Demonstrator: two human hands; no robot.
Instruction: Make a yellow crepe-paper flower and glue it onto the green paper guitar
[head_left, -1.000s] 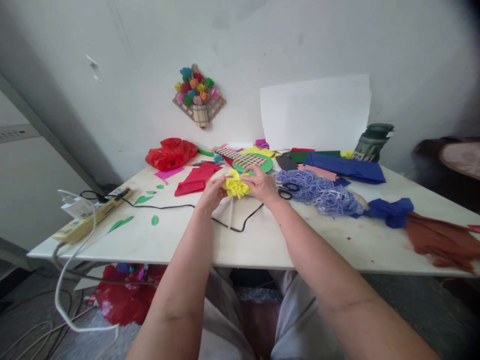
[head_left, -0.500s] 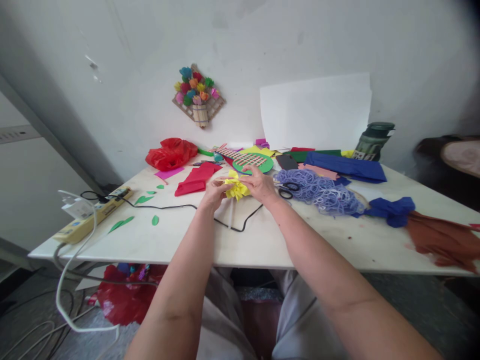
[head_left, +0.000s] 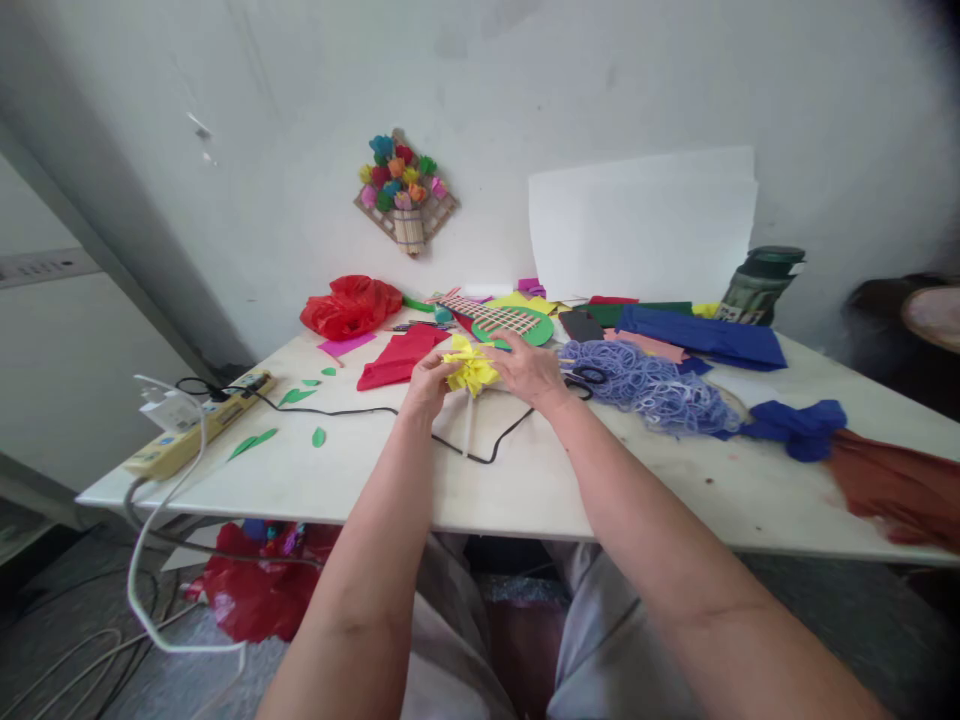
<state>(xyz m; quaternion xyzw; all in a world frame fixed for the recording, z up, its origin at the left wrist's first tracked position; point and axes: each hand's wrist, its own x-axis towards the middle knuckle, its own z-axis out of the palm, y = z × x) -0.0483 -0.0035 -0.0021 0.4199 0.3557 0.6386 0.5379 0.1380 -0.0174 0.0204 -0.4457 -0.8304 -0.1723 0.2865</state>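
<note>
A yellow paper flower (head_left: 471,367) with ruffled petals is held between my two hands, just above the table. My left hand (head_left: 429,384) pinches it from the left side. On the other side, my right hand (head_left: 531,370) has its fingertips closed at the petals, and a thin stick seems to pass by that hand. A pale glue stick (head_left: 469,425) lies below the flower. Behind my hands is a green round board (head_left: 544,330) with a lattice of thin sticks (head_left: 504,318). Black-handled scissors (head_left: 581,385) rest beside my right wrist.
Purple yarn (head_left: 649,388) is heaped on the right, near folded blue paper (head_left: 701,335) and a dark bottle (head_left: 763,285). Green paper leaves (head_left: 296,396), red paper (head_left: 401,357) and a power strip (head_left: 191,435) are at left. A black cable (head_left: 345,411) crosses the table.
The flower has turned slightly in my hands, so its petals face me more. My right fingers have shifted a little on it. The whole view has moved slightly.
</note>
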